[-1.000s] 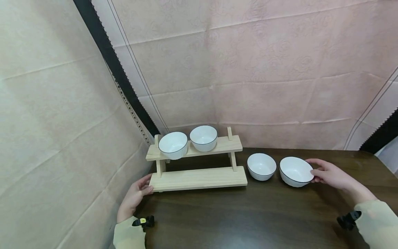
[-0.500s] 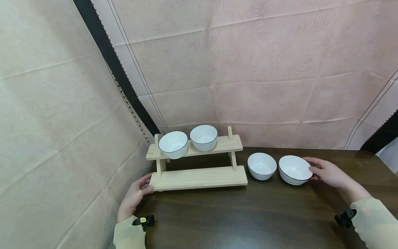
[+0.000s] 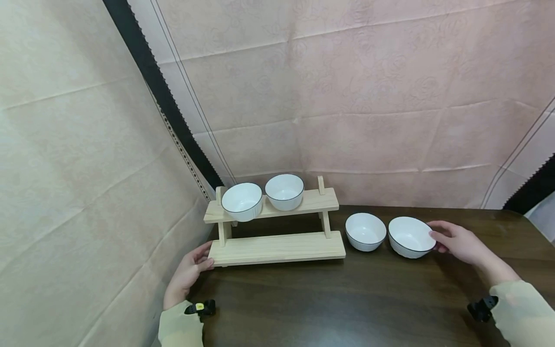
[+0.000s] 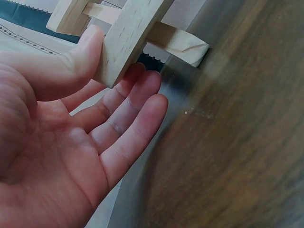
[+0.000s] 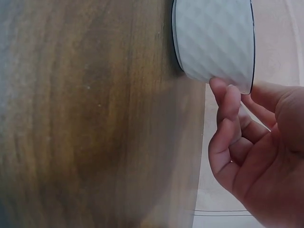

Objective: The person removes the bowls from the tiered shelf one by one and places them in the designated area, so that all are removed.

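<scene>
The bowl [image 3: 411, 237] in the right hand [image 3: 460, 245] has shifted slightly nearer the neighbouring bowl [image 3: 365, 232] and the back edge of the worktop [image 3: 329, 303].

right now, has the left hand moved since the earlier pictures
No. Judged against the slanting black band in the head view, the left hand shows no visible shift, gripping the lower plank at its left end.

Right hand [image 5: 256, 142] on bowl [image 5: 213, 40], thumb [image 5: 270, 95] apparently inside
</scene>
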`<state>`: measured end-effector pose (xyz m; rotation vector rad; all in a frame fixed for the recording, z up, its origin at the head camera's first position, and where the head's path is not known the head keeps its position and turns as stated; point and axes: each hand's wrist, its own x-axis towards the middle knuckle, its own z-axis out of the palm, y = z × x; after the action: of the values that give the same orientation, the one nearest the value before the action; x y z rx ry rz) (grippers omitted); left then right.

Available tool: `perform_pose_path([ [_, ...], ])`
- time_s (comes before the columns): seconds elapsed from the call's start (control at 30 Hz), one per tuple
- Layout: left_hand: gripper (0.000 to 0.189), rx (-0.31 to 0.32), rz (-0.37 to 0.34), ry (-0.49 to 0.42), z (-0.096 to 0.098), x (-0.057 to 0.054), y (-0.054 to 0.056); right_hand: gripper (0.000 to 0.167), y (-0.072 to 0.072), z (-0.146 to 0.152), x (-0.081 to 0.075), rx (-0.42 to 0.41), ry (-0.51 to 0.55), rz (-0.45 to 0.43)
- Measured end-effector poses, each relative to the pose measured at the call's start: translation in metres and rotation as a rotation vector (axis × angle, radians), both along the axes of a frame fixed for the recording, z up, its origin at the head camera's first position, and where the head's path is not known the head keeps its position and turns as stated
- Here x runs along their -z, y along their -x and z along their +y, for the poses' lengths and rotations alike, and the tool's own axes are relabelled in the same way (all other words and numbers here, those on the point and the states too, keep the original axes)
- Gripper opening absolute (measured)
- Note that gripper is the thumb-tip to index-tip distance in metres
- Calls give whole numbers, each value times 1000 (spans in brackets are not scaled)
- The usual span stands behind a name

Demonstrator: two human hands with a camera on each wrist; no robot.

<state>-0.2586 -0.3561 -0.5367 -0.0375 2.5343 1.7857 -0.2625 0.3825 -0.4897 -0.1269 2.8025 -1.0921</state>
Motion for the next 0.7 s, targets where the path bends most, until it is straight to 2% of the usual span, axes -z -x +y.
perform_pose_path([
  [0.7,58,1,11,24,1,-3,-3,61,-3,-1,2,40,-4,-6],
])
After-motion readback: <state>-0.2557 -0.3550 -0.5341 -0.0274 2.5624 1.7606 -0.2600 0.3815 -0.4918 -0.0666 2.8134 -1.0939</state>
